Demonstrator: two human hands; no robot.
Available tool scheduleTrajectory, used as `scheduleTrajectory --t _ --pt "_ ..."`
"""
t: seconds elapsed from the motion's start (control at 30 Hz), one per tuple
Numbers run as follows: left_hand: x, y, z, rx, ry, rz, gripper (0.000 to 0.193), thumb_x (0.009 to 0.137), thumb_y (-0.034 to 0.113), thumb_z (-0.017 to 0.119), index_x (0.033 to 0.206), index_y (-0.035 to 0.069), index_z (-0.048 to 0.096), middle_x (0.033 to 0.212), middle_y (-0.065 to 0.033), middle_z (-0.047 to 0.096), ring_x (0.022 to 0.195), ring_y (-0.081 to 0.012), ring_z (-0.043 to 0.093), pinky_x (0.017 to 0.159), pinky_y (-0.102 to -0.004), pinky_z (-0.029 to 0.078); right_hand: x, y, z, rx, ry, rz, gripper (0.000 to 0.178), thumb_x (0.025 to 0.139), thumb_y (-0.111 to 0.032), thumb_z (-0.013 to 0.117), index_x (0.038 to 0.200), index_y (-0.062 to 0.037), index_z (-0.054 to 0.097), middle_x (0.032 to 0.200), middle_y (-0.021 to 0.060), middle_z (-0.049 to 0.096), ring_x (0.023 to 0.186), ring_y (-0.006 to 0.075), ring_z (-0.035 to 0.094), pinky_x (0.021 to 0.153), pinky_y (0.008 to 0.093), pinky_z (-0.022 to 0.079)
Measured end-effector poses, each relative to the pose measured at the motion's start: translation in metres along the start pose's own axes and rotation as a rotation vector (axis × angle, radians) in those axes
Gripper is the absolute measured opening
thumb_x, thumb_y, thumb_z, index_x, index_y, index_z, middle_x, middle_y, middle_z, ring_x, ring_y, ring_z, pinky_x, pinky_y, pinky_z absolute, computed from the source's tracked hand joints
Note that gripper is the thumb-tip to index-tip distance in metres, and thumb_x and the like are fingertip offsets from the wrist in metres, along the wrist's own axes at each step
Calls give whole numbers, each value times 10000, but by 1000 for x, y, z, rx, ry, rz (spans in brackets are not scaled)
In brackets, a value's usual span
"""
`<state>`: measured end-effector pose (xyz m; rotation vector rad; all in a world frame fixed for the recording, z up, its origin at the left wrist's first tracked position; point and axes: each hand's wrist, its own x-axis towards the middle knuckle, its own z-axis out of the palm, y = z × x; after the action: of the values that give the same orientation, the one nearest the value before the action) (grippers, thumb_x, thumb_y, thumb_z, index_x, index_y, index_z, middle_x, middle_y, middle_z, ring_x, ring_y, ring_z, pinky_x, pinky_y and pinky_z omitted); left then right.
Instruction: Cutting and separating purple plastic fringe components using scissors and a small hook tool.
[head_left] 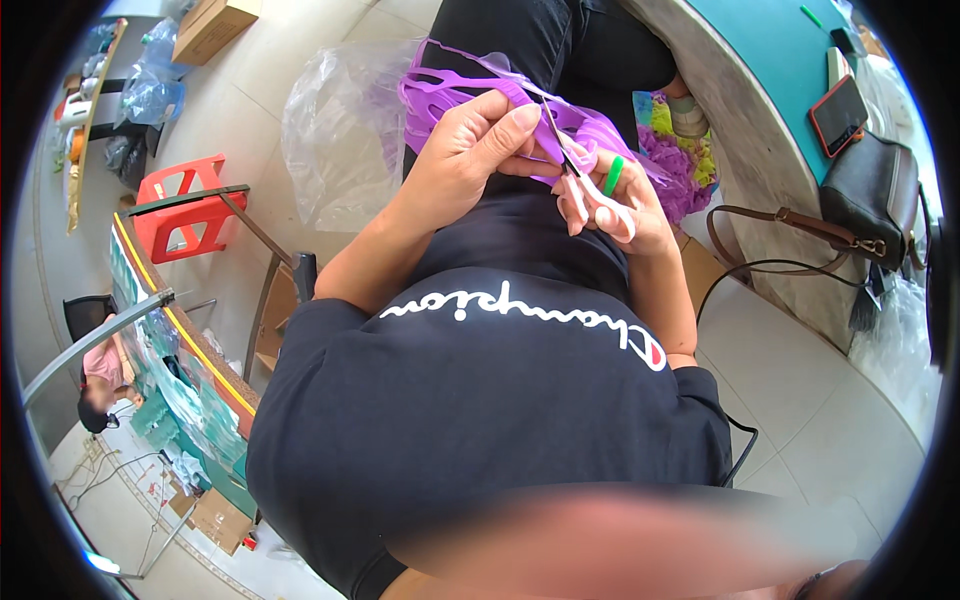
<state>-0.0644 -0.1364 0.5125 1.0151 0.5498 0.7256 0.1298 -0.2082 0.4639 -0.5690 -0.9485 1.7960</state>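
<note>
In my right hand is a pair of scissors with pale pink handles. My fingers go through the handles, and a green band circles one finger. The dark blades slant up and left across the purple piece. My left hand pinches a purple, rubbery-looking sheet with cut-out strips between thumb and fingers, right beside the blades. More of this purple material drapes over my dark-trousered lap. Whether the blades are cutting through it, I cannot tell.
A clear plastic bag lies left of my legs, with a red stool further left. Purple and yellow scraps are heaped at the right. A teal table holds a phone and a black handbag. Another person sits far left.
</note>
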Motion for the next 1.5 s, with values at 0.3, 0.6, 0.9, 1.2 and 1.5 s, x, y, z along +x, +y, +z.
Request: scheduleTrajectory --t 0.3,0.6,0.9,1.2,1.5 --pt "-2 -6 -3 8 -2 13 236 990 217 484 928 -1 553 823 -36 547 813 -104 597 810 -325 568 -5 -3 2 -3 16 1 517 743 -302 764 1053 55 556 790 89 616 671 147 618 620 244 477" --pt "3 -5 7 281 114 203 288 970 194 530 1148 -26 587 1125 -89 609 925 -122 591 830 -263 477 -7 -32 22 -215 542 -219 336 795 -52 695 1067 -8 503 821 112 640 710 133 618 517 211 413" --pt "10 -15 9 305 217 305 256 960 226 555 1035 -5 637 850 -53 663 759 -96 617 695 -239 489 39 -31 35 -294 570 -371 328 778 54 703 1024 -46 510 853 89 654 685 90 593 610 195 462" --pt "60 70 -51 1051 14 697 320 804 262 732 994 33 616 853 -71 651 851 -168 618 815 -316 479 104 -166 24 -456 279 -412 362 849 -176 675 1125 -11 509 946 88 594 689 54 525 533 152 369" --pt "113 112 -134 388 -233 -43 247 903 217 612 979 -17 610 677 1 563 610 -65 547 563 -205 447 178 -340 -96 -142 483 -412 279 946 -82 514 1173 80 504 958 77 579 520 34 280 422 175 219"
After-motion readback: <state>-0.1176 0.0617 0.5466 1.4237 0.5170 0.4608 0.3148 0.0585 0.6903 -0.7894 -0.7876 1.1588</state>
